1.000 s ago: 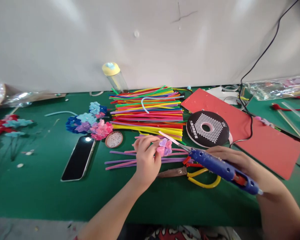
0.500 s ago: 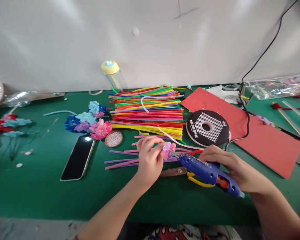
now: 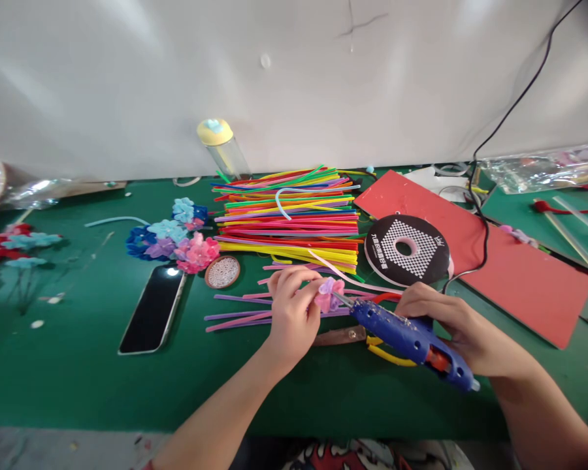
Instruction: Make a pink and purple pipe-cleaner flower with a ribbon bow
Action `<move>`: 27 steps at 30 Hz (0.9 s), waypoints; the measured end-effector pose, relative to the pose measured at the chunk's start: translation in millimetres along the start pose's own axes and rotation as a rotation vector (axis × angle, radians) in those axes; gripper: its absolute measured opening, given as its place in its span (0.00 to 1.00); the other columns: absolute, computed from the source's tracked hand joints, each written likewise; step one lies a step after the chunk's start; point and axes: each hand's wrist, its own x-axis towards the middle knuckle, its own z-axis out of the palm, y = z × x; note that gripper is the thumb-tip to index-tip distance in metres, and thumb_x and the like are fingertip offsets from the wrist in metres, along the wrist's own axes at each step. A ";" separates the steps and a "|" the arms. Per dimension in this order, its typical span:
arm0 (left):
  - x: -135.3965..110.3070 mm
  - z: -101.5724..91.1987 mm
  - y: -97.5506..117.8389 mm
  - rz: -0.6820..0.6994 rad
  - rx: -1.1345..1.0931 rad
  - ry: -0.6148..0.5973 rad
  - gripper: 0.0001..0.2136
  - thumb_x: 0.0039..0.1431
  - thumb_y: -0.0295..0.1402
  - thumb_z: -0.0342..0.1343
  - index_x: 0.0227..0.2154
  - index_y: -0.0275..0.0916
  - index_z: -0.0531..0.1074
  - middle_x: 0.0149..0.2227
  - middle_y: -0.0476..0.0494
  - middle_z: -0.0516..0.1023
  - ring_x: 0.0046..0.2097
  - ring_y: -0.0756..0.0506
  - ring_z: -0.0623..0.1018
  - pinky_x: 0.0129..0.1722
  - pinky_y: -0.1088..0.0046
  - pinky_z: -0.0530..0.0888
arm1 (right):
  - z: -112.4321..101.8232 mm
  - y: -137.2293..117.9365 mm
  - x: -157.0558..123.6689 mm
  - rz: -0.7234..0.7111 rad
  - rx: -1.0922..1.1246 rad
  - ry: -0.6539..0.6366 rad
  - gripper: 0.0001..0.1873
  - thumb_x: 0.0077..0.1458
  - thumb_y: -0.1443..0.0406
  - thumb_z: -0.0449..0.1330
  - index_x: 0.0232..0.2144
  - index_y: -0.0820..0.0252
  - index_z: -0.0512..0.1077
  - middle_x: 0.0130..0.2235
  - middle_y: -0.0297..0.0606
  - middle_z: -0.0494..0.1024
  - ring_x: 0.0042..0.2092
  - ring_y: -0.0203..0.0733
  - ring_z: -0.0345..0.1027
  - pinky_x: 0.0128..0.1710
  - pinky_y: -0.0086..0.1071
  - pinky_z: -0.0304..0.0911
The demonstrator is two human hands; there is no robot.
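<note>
In the head view, my left hand (image 3: pixel 294 313) is closed, its fingertips pinching a small pink and purple pipe-cleaner flower (image 3: pixel 330 296). My right hand (image 3: pixel 453 323) is wrapped round the handle of a blue glue gun (image 3: pixel 411 339), which lies on its side in the grip. The metal nozzle points left and meets the flower's right side; whether it touches cannot be made out. Scissors (image 3: pixel 340 336) with yellow handles lie on the table beneath the glue gun. Loose pink and purple pipe cleaners (image 3: pixel 238 320) lie behind and beside my left hand.
A pile of coloured pipe cleaners (image 3: pixel 289 222) lies mid-table, a black ribbon spool (image 3: pixel 382 254) to its right. A red board (image 3: pixel 524 281) carries the black cord (image 3: pixel 483 241). Leftward are a phone (image 3: pixel 151 313), a bead dish (image 3: pixel 223 272), finished flowers (image 3: pixel 166 232) and a yellow-lidded bottle (image 3: pixel 220 147).
The rear of the glue gun has dipped slightly, with its nozzle still at the flower. My left hand and the flower have barely moved.
</note>
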 end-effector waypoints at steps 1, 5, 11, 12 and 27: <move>-0.2 0.1 -0.1 0.001 -0.001 0.003 0.11 0.52 0.18 0.49 0.28 0.40 0.70 0.30 0.47 0.72 0.36 0.47 0.72 0.40 0.65 0.65 | 0.1 -0.2 -0.2 0.002 -0.002 -0.005 0.19 0.48 0.77 0.54 0.43 0.57 0.63 0.40 0.42 0.67 0.42 0.42 0.61 0.40 0.37 0.62; -0.9 0.7 -0.5 0.011 -0.004 0.005 0.11 0.51 0.17 0.49 0.28 0.39 0.70 0.30 0.47 0.72 0.36 0.47 0.72 0.39 0.64 0.65 | 0.4 -0.8 -0.6 0.026 -0.008 -0.016 0.19 0.48 0.77 0.53 0.42 0.58 0.63 0.40 0.43 0.67 0.42 0.43 0.62 0.40 0.38 0.62; -1.0 1.3 0.1 0.015 -0.008 0.013 0.10 0.51 0.17 0.49 0.27 0.38 0.70 0.29 0.46 0.72 0.36 0.47 0.72 0.39 0.64 0.65 | 0.9 -1.4 0.7 0.025 -0.016 0.000 0.20 0.45 0.79 0.52 0.40 0.59 0.64 0.39 0.42 0.68 0.40 0.41 0.62 0.40 0.38 0.62; -0.9 1.3 0.2 0.015 -0.010 0.011 0.10 0.51 0.17 0.49 0.27 0.38 0.70 0.29 0.46 0.72 0.36 0.47 0.72 0.39 0.64 0.65 | 1.0 -1.6 0.8 0.025 -0.015 0.003 0.20 0.44 0.79 0.52 0.40 0.59 0.64 0.38 0.41 0.68 0.40 0.41 0.62 0.40 0.38 0.62; -2.6 1.8 -1.0 0.024 -0.036 0.010 0.10 0.55 0.21 0.47 0.29 0.39 0.72 0.30 0.45 0.72 0.36 0.46 0.71 0.40 0.64 0.64 | 1.3 -2.3 0.7 0.017 -0.009 0.016 0.21 0.41 0.80 0.53 0.38 0.59 0.65 0.36 0.40 0.68 0.37 0.40 0.62 0.36 0.36 0.62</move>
